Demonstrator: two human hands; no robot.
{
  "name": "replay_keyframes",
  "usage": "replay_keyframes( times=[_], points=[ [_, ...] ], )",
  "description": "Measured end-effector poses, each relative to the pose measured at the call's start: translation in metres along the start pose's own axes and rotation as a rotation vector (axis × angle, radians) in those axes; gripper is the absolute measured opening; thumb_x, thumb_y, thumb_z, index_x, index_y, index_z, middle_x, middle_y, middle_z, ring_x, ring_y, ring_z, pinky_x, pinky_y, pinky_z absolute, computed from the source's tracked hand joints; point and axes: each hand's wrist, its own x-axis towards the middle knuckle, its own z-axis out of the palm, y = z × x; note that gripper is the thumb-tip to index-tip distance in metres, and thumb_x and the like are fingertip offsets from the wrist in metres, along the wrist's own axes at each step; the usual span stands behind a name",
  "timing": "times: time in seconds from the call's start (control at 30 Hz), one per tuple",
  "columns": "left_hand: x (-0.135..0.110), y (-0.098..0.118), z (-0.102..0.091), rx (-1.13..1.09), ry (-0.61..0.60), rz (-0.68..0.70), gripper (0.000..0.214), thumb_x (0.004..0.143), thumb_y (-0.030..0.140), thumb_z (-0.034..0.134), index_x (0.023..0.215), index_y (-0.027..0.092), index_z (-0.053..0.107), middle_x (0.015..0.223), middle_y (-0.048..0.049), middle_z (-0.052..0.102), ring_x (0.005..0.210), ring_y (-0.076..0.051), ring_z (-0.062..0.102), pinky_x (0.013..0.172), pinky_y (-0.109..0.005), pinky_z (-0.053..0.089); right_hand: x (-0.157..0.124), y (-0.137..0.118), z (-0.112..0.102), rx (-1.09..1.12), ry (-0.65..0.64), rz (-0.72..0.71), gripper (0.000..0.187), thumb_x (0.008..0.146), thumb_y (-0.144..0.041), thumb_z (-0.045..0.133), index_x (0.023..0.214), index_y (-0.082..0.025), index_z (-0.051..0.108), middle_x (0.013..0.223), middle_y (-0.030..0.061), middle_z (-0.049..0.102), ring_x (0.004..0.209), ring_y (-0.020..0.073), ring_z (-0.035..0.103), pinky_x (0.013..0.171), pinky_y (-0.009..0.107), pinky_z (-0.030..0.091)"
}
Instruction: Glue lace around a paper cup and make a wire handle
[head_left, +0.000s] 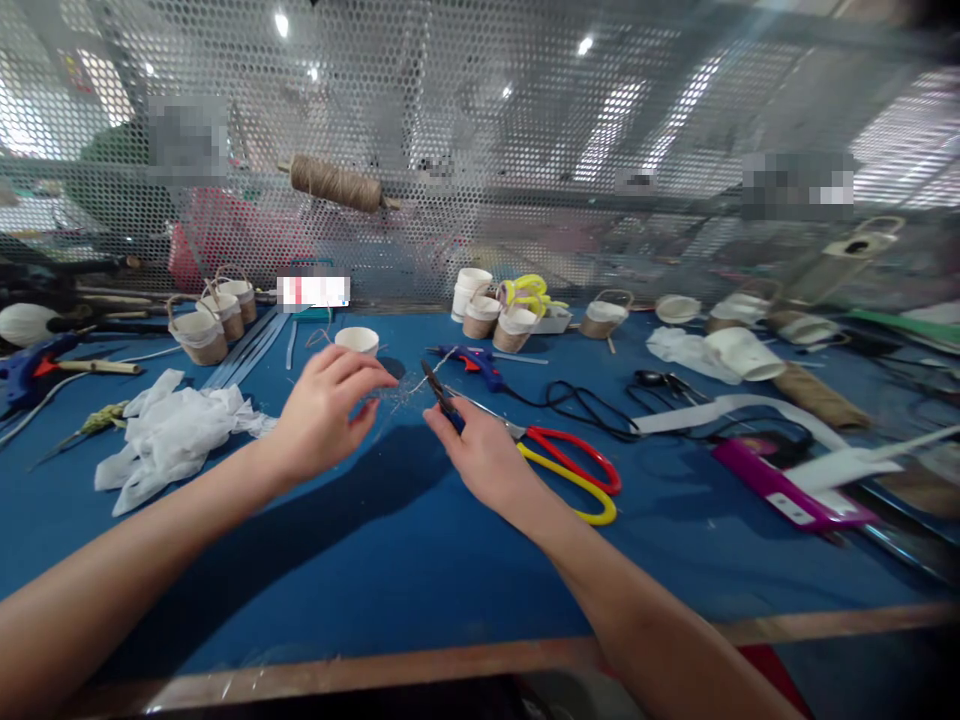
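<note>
My left hand (326, 405) hovers over the blue table (390, 560), its fingers pinched on a wispy bit of thread or dried glue (397, 392). The wisp stretches to the small dark snips (441, 395) that my right hand (487, 460) grips, blades pointing up and left. A white paper cup (357, 341) stands just behind my left hand. Red-and-yellow scissors (574, 465) lie beside my right hand.
A blue glue gun (472, 362) with black cord lies behind the snips. Twine-wrapped cup baskets (202, 335) stand at the back left and others (499, 318) at the back centre. White crumpled cloth (172, 430) lies left. A purple tool (787, 490) and white strips lie right. A perforated screen (480, 150) holds a twine spool (336, 184).
</note>
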Motion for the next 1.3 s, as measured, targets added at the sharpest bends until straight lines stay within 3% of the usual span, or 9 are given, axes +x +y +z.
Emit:
replay_keyframes(
  times=[0.13, 0.43, 0.53, 0.7, 0.77, 0.87, 1.0, 1.07, 1.3],
  points=[
    [-0.001, 0.004, -0.004, 0.526, -0.034, 0.495, 0.019, 0.084, 0.011, 0.046, 0.092, 0.016, 0.062, 0.09, -0.0078, 0.066, 0.084, -0.021, 0.054, 0.067, -0.032, 0.041, 0.002, 0.001, 0.002, -0.004, -0.023, 0.019, 0.023, 0.087, -0.036, 0.042, 0.083, -0.017, 0.055, 0.074, 0.0068, 0.064, 0.067, 0.0185, 0.057, 0.061, 0.027, 0.038],
    [-0.004, 0.002, 0.007, 0.349, -0.062, 0.495, 0.028, 0.088, 0.013, 0.038, 0.08, 0.011, 0.065, 0.078, -0.0109, 0.065, 0.072, -0.019, 0.054, 0.062, -0.03, 0.044, 0.002, -0.001, 0.001, 0.006, -0.018, 0.013, 0.022, 0.086, -0.036, 0.044, 0.084, -0.017, 0.055, 0.075, 0.0076, 0.065, 0.071, 0.0197, 0.06, 0.062, 0.027, 0.039],
    [-0.007, 0.002, 0.013, -0.046, 0.001, 0.157, 0.017, 0.083, 0.018, 0.051, 0.079, 0.014, 0.067, 0.079, -0.0087, 0.065, 0.073, -0.016, 0.056, 0.067, -0.028, 0.046, 0.0, -0.002, 0.001, 0.004, -0.002, 0.015, 0.023, 0.086, -0.036, 0.044, 0.086, -0.016, 0.056, 0.078, 0.0089, 0.066, 0.074, 0.0214, 0.061, 0.064, 0.028, 0.04],
    [-0.008, 0.008, 0.024, -0.988, -0.01, -0.861, 0.02, 0.068, 0.033, 0.067, 0.07, 0.014, 0.063, 0.062, -0.0008, 0.058, 0.053, -0.009, 0.051, 0.054, -0.023, 0.042, -0.003, -0.003, 0.002, 0.018, 0.028, -0.014, 0.021, 0.086, -0.035, 0.045, 0.087, -0.016, 0.056, 0.082, 0.0095, 0.067, 0.078, 0.0224, 0.061, 0.068, 0.03, 0.041],
    [-0.009, 0.008, 0.024, -1.121, -0.039, -0.992, 0.022, 0.065, 0.033, 0.068, 0.072, 0.013, 0.061, 0.061, -0.0002, 0.056, 0.052, -0.008, 0.05, 0.054, -0.023, 0.042, -0.003, -0.003, 0.002, 0.008, 0.024, -0.005, 0.021, 0.086, -0.034, 0.045, 0.087, -0.016, 0.056, 0.084, 0.0103, 0.067, 0.08, 0.0232, 0.062, 0.069, 0.03, 0.041],
    [-0.009, 0.006, 0.017, -0.83, -0.015, -0.715, 0.021, 0.067, 0.024, 0.066, 0.085, 0.014, 0.061, 0.072, -0.003, 0.061, 0.062, -0.011, 0.054, 0.061, -0.027, 0.044, 0.0, -0.002, 0.001, -0.017, 0.019, 0.019, 0.021, 0.087, -0.034, 0.045, 0.087, -0.016, 0.055, 0.084, 0.0106, 0.067, 0.079, 0.0235, 0.061, 0.07, 0.031, 0.041],
    [-0.008, 0.005, 0.001, 0.037, 0.028, 0.147, 0.019, 0.078, 0.01, 0.053, 0.094, 0.017, 0.061, 0.094, -0.0081, 0.063, 0.091, -0.019, 0.053, 0.077, -0.034, 0.041, 0.003, 0.0, 0.001, -0.056, 0.016, 0.057, 0.021, 0.086, -0.036, 0.045, 0.083, -0.017, 0.055, 0.082, 0.0106, 0.067, 0.077, 0.0237, 0.061, 0.066, 0.031, 0.041],
    [-0.006, 0.005, -0.003, 0.327, -0.049, 0.416, 0.019, 0.084, 0.01, 0.044, 0.09, 0.015, 0.061, 0.09, -0.0093, 0.064, 0.088, -0.02, 0.052, 0.071, -0.032, 0.04, 0.003, 0.001, 0.001, -0.056, 0.024, 0.034, 0.021, 0.086, -0.036, 0.045, 0.083, -0.017, 0.055, 0.08, 0.0098, 0.067, 0.075, 0.0227, 0.061, 0.065, 0.03, 0.041],
    [-0.005, 0.001, 0.007, 0.387, -0.075, 0.542, 0.029, 0.089, 0.013, 0.034, 0.084, 0.012, 0.062, 0.077, -0.0096, 0.064, 0.067, -0.016, 0.051, 0.058, -0.029, 0.04, 0.002, 0.001, 0.003, -0.038, 0.025, 0.012, 0.022, 0.086, -0.036, 0.045, 0.083, -0.016, 0.056, 0.077, 0.0091, 0.066, 0.071, 0.0212, 0.061, 0.063, 0.029, 0.04]
  ],
)
